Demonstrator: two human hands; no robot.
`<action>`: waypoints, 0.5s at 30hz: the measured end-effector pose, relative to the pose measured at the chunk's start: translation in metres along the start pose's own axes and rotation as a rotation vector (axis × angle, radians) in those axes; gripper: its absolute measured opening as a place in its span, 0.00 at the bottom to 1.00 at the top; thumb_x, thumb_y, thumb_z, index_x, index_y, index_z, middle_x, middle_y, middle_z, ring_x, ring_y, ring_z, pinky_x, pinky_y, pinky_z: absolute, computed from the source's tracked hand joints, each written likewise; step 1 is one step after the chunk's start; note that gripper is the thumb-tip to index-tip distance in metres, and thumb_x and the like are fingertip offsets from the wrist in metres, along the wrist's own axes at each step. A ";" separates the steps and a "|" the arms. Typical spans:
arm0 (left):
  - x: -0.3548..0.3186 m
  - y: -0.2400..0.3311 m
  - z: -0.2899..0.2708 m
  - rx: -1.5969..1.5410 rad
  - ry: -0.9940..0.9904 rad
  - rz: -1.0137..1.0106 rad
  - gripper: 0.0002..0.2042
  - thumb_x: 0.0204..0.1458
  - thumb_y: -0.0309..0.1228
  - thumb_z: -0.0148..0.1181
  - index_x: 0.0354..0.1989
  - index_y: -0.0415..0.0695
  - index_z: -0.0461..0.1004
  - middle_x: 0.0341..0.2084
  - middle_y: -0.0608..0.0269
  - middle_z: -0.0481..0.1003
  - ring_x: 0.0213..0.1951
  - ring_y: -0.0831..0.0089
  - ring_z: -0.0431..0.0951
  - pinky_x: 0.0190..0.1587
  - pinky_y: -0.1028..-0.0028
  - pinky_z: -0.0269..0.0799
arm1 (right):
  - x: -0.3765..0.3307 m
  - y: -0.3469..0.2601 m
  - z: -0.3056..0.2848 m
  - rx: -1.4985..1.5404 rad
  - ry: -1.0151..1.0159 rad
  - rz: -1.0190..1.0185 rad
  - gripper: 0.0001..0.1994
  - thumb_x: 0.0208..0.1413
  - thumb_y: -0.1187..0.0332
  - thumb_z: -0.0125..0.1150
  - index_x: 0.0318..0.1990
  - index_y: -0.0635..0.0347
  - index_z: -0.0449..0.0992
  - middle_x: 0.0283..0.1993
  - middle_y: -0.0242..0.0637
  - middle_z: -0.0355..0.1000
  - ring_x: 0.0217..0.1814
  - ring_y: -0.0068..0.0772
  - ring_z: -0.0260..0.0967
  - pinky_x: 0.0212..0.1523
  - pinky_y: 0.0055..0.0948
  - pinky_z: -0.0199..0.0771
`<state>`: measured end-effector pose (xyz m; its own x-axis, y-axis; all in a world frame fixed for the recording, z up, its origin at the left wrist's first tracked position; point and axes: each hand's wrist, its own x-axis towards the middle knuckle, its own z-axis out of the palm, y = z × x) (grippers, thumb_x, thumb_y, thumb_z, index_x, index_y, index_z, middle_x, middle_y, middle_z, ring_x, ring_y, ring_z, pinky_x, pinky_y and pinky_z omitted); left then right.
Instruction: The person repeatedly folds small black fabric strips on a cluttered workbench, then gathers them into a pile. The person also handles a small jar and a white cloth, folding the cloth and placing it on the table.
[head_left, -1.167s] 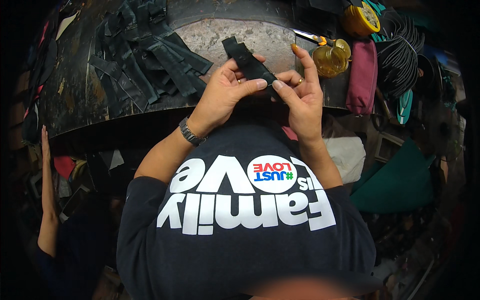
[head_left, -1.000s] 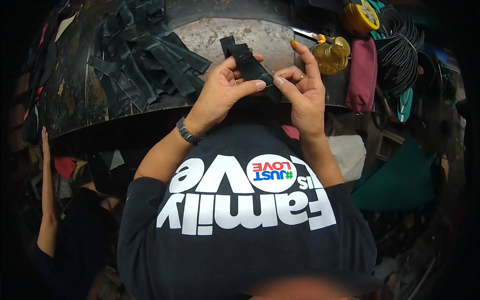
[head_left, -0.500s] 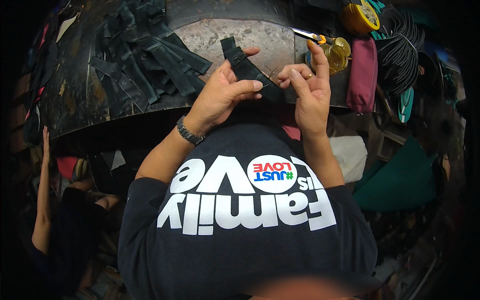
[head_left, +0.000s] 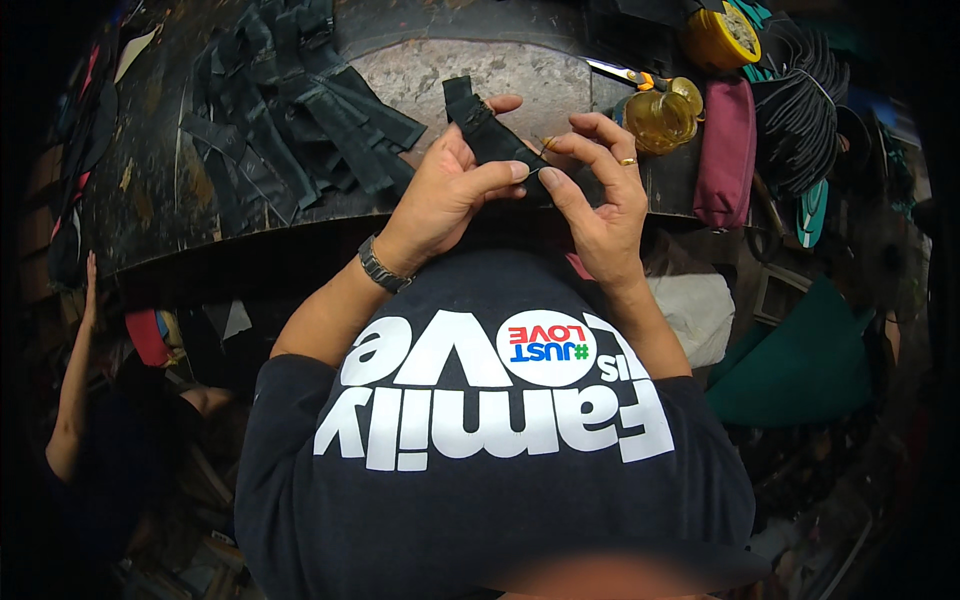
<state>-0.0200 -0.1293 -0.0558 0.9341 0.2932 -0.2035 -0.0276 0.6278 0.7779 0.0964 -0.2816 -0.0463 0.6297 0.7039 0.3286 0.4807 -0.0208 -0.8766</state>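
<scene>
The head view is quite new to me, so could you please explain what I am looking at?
Gladly. There is no machine here: these are a person's own bare hands, seen by a wide fisheye camera worn on the head and looking down, which is why straight edges bend. The dark shirt below belongs to the wearer.

The left hand holds a dark strip. The right hand is at the strip's lower end; whether it grips anything is too small to tell.

On the dark table lie a pile of similar strips to the left, and scissors, an amber jar and a maroon pouch to the right. At the far left is another person's arm.
</scene>
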 end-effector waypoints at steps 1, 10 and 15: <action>0.000 0.000 0.000 0.001 0.005 -0.003 0.33 0.56 0.20 0.60 0.71 0.45 0.55 0.47 0.64 0.75 0.46 0.79 0.78 0.45 0.78 0.78 | 0.001 0.000 0.001 -0.010 0.002 -0.031 0.12 0.51 0.74 0.69 0.44 0.61 0.81 0.57 0.43 0.68 0.58 0.39 0.66 0.56 0.34 0.69; 0.003 -0.005 -0.008 -0.148 -0.024 -0.054 0.27 0.62 0.23 0.57 0.69 0.43 0.57 0.46 0.60 0.77 0.47 0.76 0.79 0.49 0.73 0.80 | 0.009 0.006 -0.006 -0.454 0.028 -0.429 0.15 0.45 0.77 0.71 0.42 0.51 0.85 0.58 0.39 0.71 0.63 0.44 0.63 0.61 0.38 0.64; 0.001 -0.010 -0.012 -0.142 -0.009 -0.018 0.24 0.66 0.26 0.51 0.70 0.44 0.58 0.47 0.63 0.76 0.47 0.80 0.77 0.51 0.75 0.76 | 0.009 0.009 -0.009 -0.601 -0.044 -0.493 0.18 0.43 0.78 0.69 0.44 0.46 0.86 0.60 0.38 0.71 0.66 0.46 0.61 0.63 0.41 0.63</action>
<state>-0.0227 -0.1264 -0.0716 0.9380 0.2751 -0.2109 -0.0604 0.7288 0.6821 0.1118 -0.2818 -0.0483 0.2385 0.7589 0.6060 0.9551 -0.0705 -0.2877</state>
